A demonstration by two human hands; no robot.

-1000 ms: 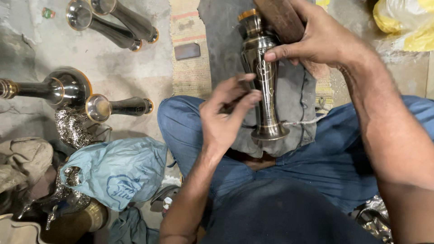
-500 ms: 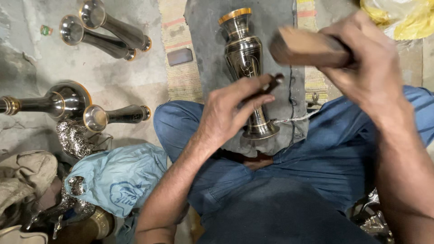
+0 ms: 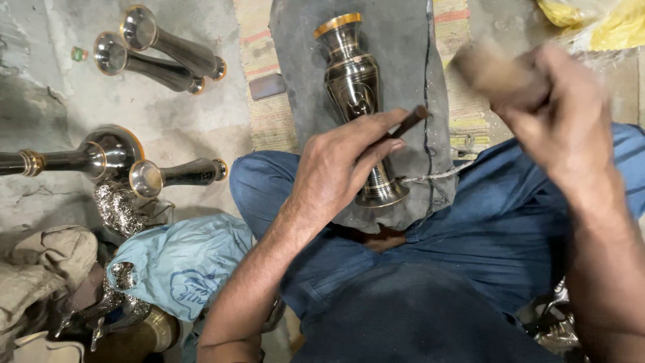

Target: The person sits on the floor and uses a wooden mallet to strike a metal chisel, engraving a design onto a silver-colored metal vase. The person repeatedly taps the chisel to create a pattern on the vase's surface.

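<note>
Vase [image 3: 356,94] lies on a grey cloth [image 3: 403,60] across the lap. Left hand [image 3: 336,168] pinches a thin tool [image 3: 406,122] against it; right hand [image 3: 564,121], blurry, has its grip closed around a wooden block [image 3: 490,70].

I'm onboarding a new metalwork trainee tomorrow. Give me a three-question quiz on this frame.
1. True or false: the dark vase lies on a grey cloth over the person's lap.
2. What does the left hand hold against the vase? A) a thin dark rod B) a paintbrush C) a rag
3. Fill in: the right hand, blurred, grips a ____ block.

Key: 1 true; 2 A, the thin dark rod; 3 wooden.
</note>
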